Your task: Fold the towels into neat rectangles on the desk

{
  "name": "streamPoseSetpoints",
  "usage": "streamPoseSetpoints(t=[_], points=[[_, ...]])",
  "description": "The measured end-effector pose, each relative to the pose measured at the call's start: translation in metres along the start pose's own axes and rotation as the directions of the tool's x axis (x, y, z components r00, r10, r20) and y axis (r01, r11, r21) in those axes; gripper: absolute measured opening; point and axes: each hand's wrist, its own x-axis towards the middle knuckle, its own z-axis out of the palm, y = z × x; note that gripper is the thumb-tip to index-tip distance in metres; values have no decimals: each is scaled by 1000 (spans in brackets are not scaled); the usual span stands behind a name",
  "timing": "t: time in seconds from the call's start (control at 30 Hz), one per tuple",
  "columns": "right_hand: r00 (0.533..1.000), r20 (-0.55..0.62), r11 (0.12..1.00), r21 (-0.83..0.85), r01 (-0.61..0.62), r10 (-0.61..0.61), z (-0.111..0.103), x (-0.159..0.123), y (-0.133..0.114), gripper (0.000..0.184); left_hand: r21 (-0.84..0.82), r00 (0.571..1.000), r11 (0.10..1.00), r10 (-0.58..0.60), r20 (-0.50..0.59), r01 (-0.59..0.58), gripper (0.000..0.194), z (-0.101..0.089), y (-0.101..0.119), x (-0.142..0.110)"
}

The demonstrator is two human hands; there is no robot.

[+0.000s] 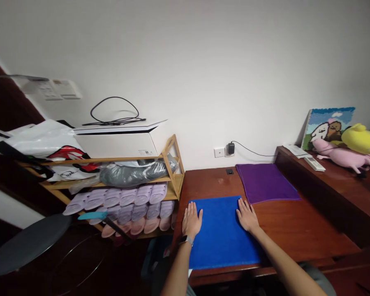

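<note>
A blue towel (pixel 222 236) lies spread flat on the brown wooden desk (pixel 296 230), its near edge close to the desk's front. My left hand (pixel 192 220) rests palm down at the towel's left edge, fingers stretched out and pointing to the far left corner. On the opposite side, my right hand (pixel 247 216) lies flat at the right edge, near the far right corner, with its fingers extended. A watch is on my left wrist. Behind and to the right, a purple towel (pixel 267 183) lies flat on the desk, apart from my hands.
Left of the desk stands a wooden rack (pixel 174 164) with several slippers (pixel 120 197) and a white box (pixel 123 144) on top. A raised ledge (pixel 342 181) on the right bears a pink plush toy (pixel 342 155) and a remote (pixel 314 163). A black charger (pixel 231 148) is plugged into the wall.
</note>
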Motion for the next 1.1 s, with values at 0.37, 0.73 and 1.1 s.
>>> streamPoseSetpoints(t=[0.37, 0.73, 1.1], points=[[1000, -18, 1000, 14, -12, 12, 1, 23, -5, 68, 17, 996, 997, 76, -53, -75, 66, -8, 15, 2], [999, -35, 999, 16, 32, -32, 4, 23, 1, 64, -216, 894, 890, 433, 118, -402, 70, 9, 166, 24], [1000, -13, 998, 55, -9, 10, 1, 21, -3, 67, 59, 994, 998, -25, 110, 19, 66, -39, -54, 15]])
